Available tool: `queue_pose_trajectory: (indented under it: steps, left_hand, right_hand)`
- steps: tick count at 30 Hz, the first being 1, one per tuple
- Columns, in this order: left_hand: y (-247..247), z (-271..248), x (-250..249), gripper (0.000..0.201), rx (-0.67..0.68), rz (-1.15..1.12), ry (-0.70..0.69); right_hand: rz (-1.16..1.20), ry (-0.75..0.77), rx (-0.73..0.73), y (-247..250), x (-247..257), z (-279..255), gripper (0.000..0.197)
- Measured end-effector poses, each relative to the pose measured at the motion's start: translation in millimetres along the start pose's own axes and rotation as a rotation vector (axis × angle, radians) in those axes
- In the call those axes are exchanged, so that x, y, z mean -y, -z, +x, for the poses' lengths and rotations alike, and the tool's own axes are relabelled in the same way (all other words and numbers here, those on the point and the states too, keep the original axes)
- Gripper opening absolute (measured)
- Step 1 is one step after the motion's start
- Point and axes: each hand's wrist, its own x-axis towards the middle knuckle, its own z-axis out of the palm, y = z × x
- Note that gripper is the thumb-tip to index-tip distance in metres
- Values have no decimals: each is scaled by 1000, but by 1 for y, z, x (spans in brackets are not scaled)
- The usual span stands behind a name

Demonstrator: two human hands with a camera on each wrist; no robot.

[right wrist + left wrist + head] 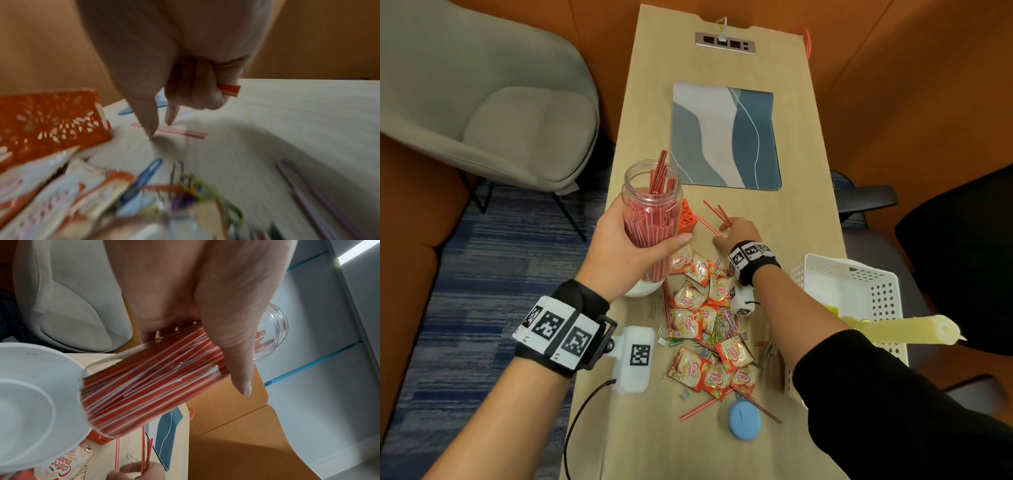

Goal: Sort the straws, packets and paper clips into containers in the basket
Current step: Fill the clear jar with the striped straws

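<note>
Above the table, my left hand [631, 245] grips a nearly full straw jar [650, 219]; my right hand [736, 233] pinches loose straws [719, 214]; packets [700, 313] and paper clips [724, 323] remain unsorted

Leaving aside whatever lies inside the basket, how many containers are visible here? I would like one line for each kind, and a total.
Clear jar, held by the left hand: 1
Orange perforated container: 1
White bowl: 1
White basket: 1
Total: 4
</note>
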Motion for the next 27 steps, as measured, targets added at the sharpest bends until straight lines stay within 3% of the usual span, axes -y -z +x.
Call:
queue_pose_trajectory:
  steps: [1,5,8,11,14,17,19,24,27]
  left_hand:
    - [2,-1,0,64,-3,0,0]
    - [7,-6,-1,69,-18,6,-1]
    - [7,-13,-3,67,-16,7,-7]
    - [8,-21,-4,69,-2,20,-20]
    - [7,-31,-1,68,4,19,-30]
    - [1,-46,4,70,28,3,-43]
    - [-5,-58,9,72,72,9,-39]
    - [-22,-98,20,74,196,113,3]
    - [-33,-117,25,74,237,103,14]
  right_hand:
    - [0,-21,-18,-1,0,-6,9]
    - [-14,-86,-57,-6,4,-8,35]
    - [-119,-65,63,-6,6,-9,21]
    - [-90,-38,79,-3,-2,-12,22]
    - [282,-42,105,16,-4,-32,24]
    - [966,-17,253,56,9,-73,30]
    - [1312,88,305,92,27,-112,36]
    - [1668,425,308,155,72,-211,60]
    - [1567,496,241,149,84,-250,57]
